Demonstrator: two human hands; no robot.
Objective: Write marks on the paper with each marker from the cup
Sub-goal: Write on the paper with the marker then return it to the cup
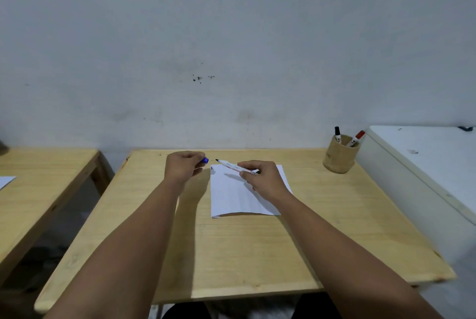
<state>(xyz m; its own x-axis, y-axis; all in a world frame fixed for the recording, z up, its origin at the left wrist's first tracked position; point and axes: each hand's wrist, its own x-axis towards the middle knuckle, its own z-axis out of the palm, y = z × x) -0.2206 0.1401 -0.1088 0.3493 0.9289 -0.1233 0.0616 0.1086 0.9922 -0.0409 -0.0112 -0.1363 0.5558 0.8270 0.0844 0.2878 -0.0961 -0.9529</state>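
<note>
A white sheet of paper (231,197) lies on the wooden table (231,246), with a small blue mark near its top left corner. My right hand (260,179) holds an uncapped white marker (233,165) above the paper's top edge, tip pointing left. Just left of that tip, my left hand (184,167) is closed around the blue cap (205,160). A bamboo cup (340,156) stands at the table's far right with a black-capped marker (337,134) and a red-capped marker (356,138) upright in it.
A second wooden table (43,179) stands to the left with a paper corner (6,181) on it. A white cabinet (425,164) abuts the table's right side. A grey wall runs behind.
</note>
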